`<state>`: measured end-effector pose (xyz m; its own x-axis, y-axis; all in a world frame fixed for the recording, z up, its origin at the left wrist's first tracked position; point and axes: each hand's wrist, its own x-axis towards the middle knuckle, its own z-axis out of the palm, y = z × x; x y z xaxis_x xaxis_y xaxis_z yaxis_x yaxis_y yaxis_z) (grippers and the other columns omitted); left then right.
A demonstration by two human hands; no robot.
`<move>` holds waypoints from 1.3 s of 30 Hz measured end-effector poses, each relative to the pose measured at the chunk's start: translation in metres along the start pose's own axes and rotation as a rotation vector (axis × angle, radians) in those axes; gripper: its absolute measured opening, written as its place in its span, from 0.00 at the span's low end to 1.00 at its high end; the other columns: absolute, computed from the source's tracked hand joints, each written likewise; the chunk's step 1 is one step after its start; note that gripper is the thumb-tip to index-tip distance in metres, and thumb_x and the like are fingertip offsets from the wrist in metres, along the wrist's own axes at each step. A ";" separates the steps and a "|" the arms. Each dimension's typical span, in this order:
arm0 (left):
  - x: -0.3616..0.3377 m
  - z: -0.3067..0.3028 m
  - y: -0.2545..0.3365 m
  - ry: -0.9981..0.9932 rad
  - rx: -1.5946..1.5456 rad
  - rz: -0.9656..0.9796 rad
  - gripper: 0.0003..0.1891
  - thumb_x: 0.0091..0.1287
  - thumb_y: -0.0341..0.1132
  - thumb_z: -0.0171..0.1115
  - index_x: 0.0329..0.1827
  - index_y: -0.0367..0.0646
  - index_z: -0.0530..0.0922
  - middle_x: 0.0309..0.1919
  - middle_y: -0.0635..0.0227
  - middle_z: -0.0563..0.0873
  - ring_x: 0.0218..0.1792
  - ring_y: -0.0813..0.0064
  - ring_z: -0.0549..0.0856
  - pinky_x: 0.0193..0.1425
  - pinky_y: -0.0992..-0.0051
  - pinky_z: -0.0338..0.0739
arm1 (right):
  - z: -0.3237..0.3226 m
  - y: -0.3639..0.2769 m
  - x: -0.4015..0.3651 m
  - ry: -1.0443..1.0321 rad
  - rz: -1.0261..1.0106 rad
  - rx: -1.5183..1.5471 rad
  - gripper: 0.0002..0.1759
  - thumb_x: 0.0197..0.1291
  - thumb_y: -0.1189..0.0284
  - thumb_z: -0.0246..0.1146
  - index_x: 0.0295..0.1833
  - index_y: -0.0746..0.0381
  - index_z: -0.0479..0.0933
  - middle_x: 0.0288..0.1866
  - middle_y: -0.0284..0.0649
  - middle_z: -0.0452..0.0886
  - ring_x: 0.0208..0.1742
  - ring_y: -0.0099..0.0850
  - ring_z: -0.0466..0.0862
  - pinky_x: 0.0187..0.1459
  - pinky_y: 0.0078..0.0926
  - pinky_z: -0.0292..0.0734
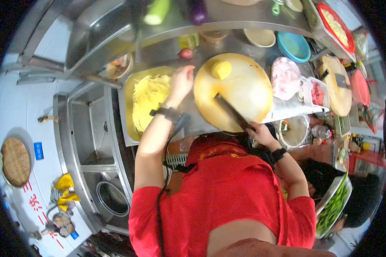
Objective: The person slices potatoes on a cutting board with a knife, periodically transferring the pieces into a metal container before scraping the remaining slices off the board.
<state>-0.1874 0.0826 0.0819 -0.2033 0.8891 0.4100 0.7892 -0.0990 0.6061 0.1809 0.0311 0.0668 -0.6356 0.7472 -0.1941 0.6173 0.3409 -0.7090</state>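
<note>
A round cutting board [244, 85] lies on the metal counter, with a peeled yellow potato piece [221, 70] near its upper left. My right hand [261, 133] grips the handle of a cleaver [231, 110], whose dark blade rests over the board's lower middle. Just left of the board is my left hand [183, 80], raised beside the rim; its fingers look bent and small, and whether they hold anything is unclear. A yellow-toned tray [129, 107] of yellow shreds [148, 100] sits beneath and left of my left forearm.
Behind the board are a red onion [185, 53], a cream bowl [260, 37] and blue bowls [294, 46]. Bagged pale food [286, 78] and a container of red meat [317, 93] stand right. Sinks [90, 128] are left; a person holds a tray of green vegetables [333, 207] at lower right.
</note>
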 end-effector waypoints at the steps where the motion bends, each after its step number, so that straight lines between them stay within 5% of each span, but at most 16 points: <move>1: 0.007 0.019 0.007 -0.016 -0.028 0.033 0.09 0.60 0.30 0.56 0.43 0.43 0.79 0.36 0.58 0.83 0.36 0.60 0.82 0.40 0.68 0.76 | 0.000 0.005 -0.006 -0.075 -0.005 -0.074 0.14 0.54 0.65 0.59 0.42 0.61 0.76 0.27 0.53 0.78 0.33 0.51 0.79 0.35 0.45 0.75; 6: 0.037 0.078 0.038 -0.452 0.025 -0.192 0.32 0.57 0.45 0.62 0.64 0.44 0.64 0.57 0.49 0.72 0.57 0.52 0.73 0.59 0.61 0.69 | 0.006 0.012 -0.014 0.087 0.085 -0.202 0.12 0.55 0.63 0.57 0.41 0.59 0.76 0.26 0.52 0.78 0.30 0.51 0.79 0.33 0.47 0.74; 9: 0.042 0.100 0.049 -0.505 0.167 -0.206 0.36 0.53 0.47 0.66 0.64 0.45 0.64 0.57 0.50 0.72 0.58 0.53 0.72 0.61 0.62 0.68 | 0.004 0.018 -0.010 0.297 0.231 -0.151 0.14 0.55 0.63 0.58 0.42 0.60 0.76 0.25 0.53 0.78 0.30 0.52 0.80 0.32 0.46 0.74; 12: 0.040 0.120 0.035 -0.416 0.210 -0.180 0.43 0.46 0.48 0.70 0.65 0.44 0.60 0.56 0.45 0.72 0.57 0.50 0.72 0.61 0.62 0.68 | -0.004 0.024 -0.016 0.285 0.218 -0.103 0.15 0.55 0.64 0.58 0.44 0.61 0.76 0.28 0.55 0.79 0.32 0.52 0.80 0.35 0.46 0.75; 19: 0.004 0.082 0.019 -0.515 0.097 -0.188 0.45 0.42 0.42 0.71 0.65 0.41 0.59 0.56 0.47 0.71 0.59 0.52 0.71 0.64 0.64 0.66 | -0.016 0.017 -0.026 -0.022 0.095 -0.252 0.16 0.55 0.62 0.57 0.46 0.58 0.76 0.27 0.52 0.79 0.30 0.51 0.79 0.34 0.47 0.74; 23: -0.022 0.048 0.039 -0.757 0.082 -0.245 0.42 0.42 0.35 0.70 0.64 0.44 0.62 0.57 0.52 0.72 0.60 0.55 0.71 0.64 0.65 0.67 | -0.008 0.042 -0.013 0.196 0.214 -0.186 0.16 0.55 0.61 0.58 0.46 0.57 0.76 0.29 0.53 0.79 0.31 0.50 0.80 0.35 0.47 0.75; 27: -0.064 0.057 0.046 -0.865 -0.102 0.096 0.37 0.43 0.31 0.70 0.61 0.47 0.67 0.56 0.57 0.72 0.60 0.56 0.70 0.65 0.64 0.65 | -0.024 0.038 -0.004 0.218 0.188 -0.096 0.14 0.56 0.61 0.58 0.44 0.58 0.76 0.28 0.54 0.79 0.32 0.51 0.80 0.35 0.46 0.75; 33: -0.089 0.047 0.067 -0.522 0.038 0.274 0.27 0.50 0.30 0.65 0.57 0.49 0.73 0.60 0.62 0.68 0.61 0.53 0.67 0.65 0.60 0.64 | -0.016 0.030 0.002 0.056 0.133 -0.249 0.13 0.57 0.65 0.55 0.46 0.57 0.74 0.26 0.52 0.79 0.31 0.49 0.81 0.33 0.46 0.75; 39: -0.118 0.078 0.071 -0.278 -0.082 0.099 0.33 0.48 0.36 0.69 0.60 0.45 0.68 0.62 0.56 0.65 0.61 0.50 0.67 0.63 0.57 0.64 | -0.013 0.031 0.006 0.012 0.149 -0.317 0.15 0.55 0.67 0.55 0.49 0.56 0.71 0.28 0.52 0.80 0.31 0.49 0.81 0.32 0.46 0.75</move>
<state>-0.0618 0.0054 0.0232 0.0475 0.9604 0.2746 0.7453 -0.2171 0.6304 0.2022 0.0530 0.0525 -0.5231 0.8082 -0.2705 0.8175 0.3862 -0.4272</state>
